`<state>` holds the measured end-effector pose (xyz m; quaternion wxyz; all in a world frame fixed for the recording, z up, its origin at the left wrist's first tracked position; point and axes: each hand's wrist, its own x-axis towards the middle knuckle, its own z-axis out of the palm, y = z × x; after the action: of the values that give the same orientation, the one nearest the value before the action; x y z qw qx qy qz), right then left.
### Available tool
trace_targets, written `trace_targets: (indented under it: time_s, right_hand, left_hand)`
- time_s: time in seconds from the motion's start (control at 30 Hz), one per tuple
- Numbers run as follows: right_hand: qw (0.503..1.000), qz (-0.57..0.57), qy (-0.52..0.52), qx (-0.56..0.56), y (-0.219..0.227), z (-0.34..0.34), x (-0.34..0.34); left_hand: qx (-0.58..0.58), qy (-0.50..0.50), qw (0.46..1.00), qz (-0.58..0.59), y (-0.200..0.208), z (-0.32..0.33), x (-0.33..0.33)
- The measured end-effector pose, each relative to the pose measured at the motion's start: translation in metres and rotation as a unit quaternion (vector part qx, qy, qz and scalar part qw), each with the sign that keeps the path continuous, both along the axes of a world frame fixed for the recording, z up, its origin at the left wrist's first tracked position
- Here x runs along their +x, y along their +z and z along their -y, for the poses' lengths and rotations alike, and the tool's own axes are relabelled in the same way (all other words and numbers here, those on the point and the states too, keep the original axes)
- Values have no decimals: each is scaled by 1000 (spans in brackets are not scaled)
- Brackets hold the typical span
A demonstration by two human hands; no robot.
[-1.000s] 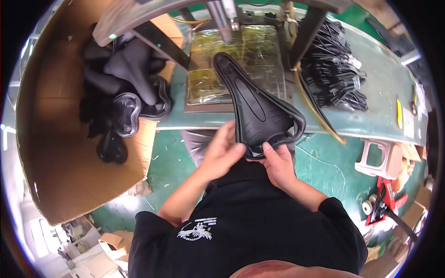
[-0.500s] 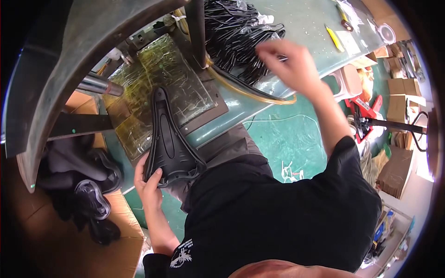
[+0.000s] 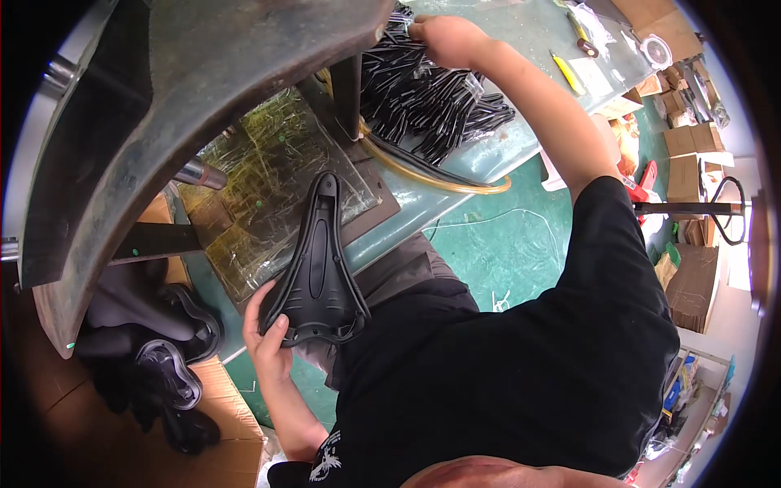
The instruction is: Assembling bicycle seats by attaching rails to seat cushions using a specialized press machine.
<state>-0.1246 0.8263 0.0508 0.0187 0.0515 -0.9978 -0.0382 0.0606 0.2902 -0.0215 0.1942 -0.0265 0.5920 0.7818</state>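
My left hand point(image 3: 270, 337) grips the wide end of a black bicycle saddle point(image 3: 319, 272), thumb on top and fingers underneath. The saddle's hollow underside with its raised rim faces up, and its narrow nose points away over the edge of the press plate. My right hand point(image 3: 450, 41) is stretched to the far side of a pile of bent black rods point(image 3: 435, 102) on the table. Its fingers are curled in at the rods, their tips partly hidden; whatever they pinch cannot be made out.
A press with a heavy metal arm point(image 3: 244, 57) overhangs a film-covered plate point(image 3: 268, 179). A cardboard box point(image 3: 224, 407) at left holds more black saddles point(image 3: 167, 374). A yellow hose point(image 3: 439, 185) loops off the table point(image 3: 504, 163). A yellow cutter point(image 3: 568, 73) lies farther right.
My right hand has moved away and left, from above the pile's right side to its far side. The saddle in my left hand has shifted slightly right and nearer.
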Motion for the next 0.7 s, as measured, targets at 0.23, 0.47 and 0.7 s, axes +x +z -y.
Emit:
trace_targets:
  time_s: [0.23, 0.47, 0.7]
  right_hand:
    - [977, 156, -52, 136, 42, 55, -20]
    - [987, -148, 64, 7, 20, 37, -2]
    - [970, -200, -109, -80, 126, -1, 74]
  left_hand:
    - [27, -42, 997, 59, 11, 0, -5]
    - [-3, -160, 985, 71, 11, -8, -10]
    - [26, -135, 988, 66, -11, 7, 0]
